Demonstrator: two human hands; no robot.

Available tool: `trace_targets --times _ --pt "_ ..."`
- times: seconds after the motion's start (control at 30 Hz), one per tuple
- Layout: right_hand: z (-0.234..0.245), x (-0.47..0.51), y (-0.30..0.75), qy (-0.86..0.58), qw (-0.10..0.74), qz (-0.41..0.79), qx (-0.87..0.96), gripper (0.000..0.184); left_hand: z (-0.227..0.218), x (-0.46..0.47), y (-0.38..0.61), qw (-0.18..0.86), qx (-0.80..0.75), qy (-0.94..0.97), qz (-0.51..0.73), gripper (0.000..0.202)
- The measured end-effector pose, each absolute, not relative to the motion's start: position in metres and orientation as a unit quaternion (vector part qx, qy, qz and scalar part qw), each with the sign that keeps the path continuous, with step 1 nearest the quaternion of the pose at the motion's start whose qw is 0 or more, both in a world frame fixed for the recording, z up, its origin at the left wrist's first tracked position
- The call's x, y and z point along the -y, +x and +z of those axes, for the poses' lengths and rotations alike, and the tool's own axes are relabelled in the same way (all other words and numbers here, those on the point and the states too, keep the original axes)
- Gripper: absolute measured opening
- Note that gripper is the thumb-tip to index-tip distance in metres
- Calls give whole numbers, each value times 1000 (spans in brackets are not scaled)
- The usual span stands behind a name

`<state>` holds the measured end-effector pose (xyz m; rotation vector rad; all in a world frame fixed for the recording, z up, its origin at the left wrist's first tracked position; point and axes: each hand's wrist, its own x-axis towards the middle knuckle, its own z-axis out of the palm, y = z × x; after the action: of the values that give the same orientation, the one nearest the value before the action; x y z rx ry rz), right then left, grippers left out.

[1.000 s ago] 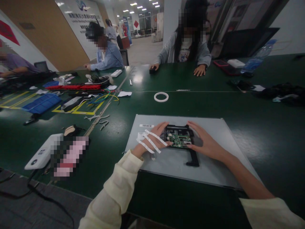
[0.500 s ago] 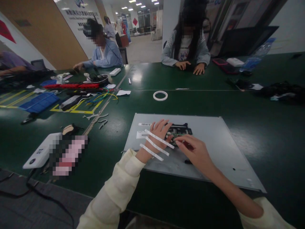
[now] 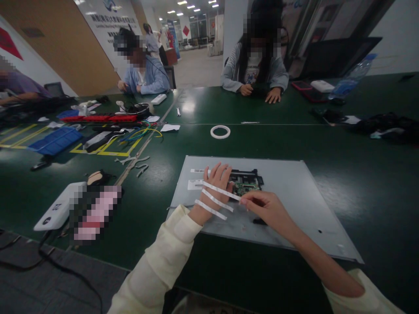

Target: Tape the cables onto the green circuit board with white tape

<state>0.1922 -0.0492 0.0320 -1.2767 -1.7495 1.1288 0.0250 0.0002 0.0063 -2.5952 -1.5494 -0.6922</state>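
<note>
A grey metal panel (image 3: 294, 192) lies flat on the green table in front of me. On it sits a green circuit board (image 3: 246, 186) in a black frame. My left hand (image 3: 214, 185) rests flat on the panel at the board's left edge, fingers stretched out. Three white tape strips (image 3: 216, 198) stick across the back of that hand and wrist. My right hand (image 3: 263, 207) is closed in a pinch on the end of the uppermost strip, just below the board.
A white tape roll (image 3: 220, 131) lies beyond the panel. To the left are coloured cables (image 3: 140, 133), a red bar (image 3: 98, 118), a blue tray (image 3: 54, 140) and a white device (image 3: 57, 211). Two people sit across the table; a water bottle (image 3: 355, 80) lies at the far right.
My right hand left the board's right side, crossed over it, and now pinches a tape strip on my left hand. My left hand stayed at the board's left edge.
</note>
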Motion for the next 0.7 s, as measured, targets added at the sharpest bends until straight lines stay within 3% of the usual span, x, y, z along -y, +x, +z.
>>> trace_targets --times 0.3,0.47,0.7 --pt "32 41 203 -498 373 444 645 26 11 0 26 107 518 -824 -201 45" --pt "34 42 202 -501 388 454 627 24 14 -3 24 104 537 -811 -205 47" --pt "27 31 223 -538 552 480 419 23 17 -23 -4 82 625 -732 -258 46"
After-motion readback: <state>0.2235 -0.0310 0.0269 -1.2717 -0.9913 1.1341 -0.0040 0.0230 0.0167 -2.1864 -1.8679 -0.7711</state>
